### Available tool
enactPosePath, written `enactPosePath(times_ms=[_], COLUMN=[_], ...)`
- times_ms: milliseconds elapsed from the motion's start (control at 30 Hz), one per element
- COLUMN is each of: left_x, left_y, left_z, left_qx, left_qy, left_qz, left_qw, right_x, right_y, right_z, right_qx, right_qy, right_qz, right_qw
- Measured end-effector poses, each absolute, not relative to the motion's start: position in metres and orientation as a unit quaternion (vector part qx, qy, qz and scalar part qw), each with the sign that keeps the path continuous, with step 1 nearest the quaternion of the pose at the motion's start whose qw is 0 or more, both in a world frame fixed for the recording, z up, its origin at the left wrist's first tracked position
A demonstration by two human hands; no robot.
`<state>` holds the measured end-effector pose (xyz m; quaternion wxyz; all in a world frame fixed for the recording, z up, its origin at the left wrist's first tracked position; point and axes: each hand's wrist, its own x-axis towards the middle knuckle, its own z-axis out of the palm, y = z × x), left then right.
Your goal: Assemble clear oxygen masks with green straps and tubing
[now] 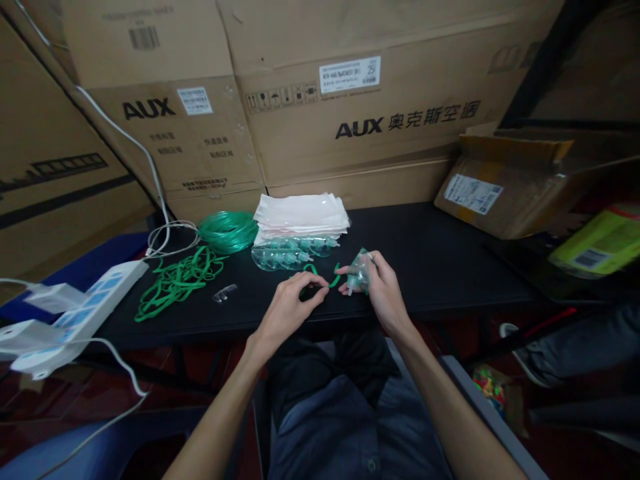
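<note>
Both bare forearms come up from the bottom edge and converge. Left forearm (pixel 220 403) angles up-right, left wrist (pixel 257 347) roughly in line; left hand (pixel 293 297) has back up, thumb and index curved into a loop, tips pinched. Right forearm (pixel 445 400) angles up-left; right hand (pixel 385 290) cupped in a grip, fingers pointing toward the left hand. Hands near each other, fingertips almost meeting.

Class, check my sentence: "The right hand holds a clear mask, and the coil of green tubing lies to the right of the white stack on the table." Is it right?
Not quite: the head view shows the coil of green tubing to the left of the white stack on the table. The right hand does hold a clear mask.
</note>
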<state>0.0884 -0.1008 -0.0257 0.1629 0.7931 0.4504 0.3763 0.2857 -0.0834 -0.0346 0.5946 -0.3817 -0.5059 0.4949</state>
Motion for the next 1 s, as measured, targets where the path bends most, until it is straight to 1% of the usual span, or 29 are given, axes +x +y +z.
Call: enactPosePath(times_ms=[167,300,400,500,700,867,1000], left_x=[0.09,0.092,0.096,0.1,0.102,0.102,0.108], left_y=[-0.101,-0.101,-0.097,-0.086,-0.062,-0.056,-0.056], left_z=[-0.026,-0.024,-0.019,-0.014,-0.008,-0.01,-0.016], left_qx=[0.793,0.789,0.768,0.773,0.827,0.821,0.79], left_qy=[0.45,0.48,0.498,0.477,0.401,0.387,0.408], left_qz=[0.378,0.364,0.391,0.405,0.384,0.405,0.441], left_qw=[0.163,0.119,0.097,0.102,0.09,0.105,0.126], right_x=[0.289,0.29,0.29,0.29,0.291,0.29,0.288], right_y=[-0.084,-0.086,-0.087,-0.087,-0.085,-0.084,-0.082], right_z=[-0.033,-0.03,-0.029,-0.03,-0.034,-0.034,-0.037], right_qx=[-0.366,-0.368,-0.364,-0.367,-0.364,-0.354,-0.371], right_qy=[-0.562,-0.575,-0.581,-0.583,-0.567,-0.563,-0.536], right_qz=[0.48,0.459,0.451,0.446,0.467,0.472,0.455], right_qw=[0.566,0.569,0.571,0.571,0.572,0.579,0.607])
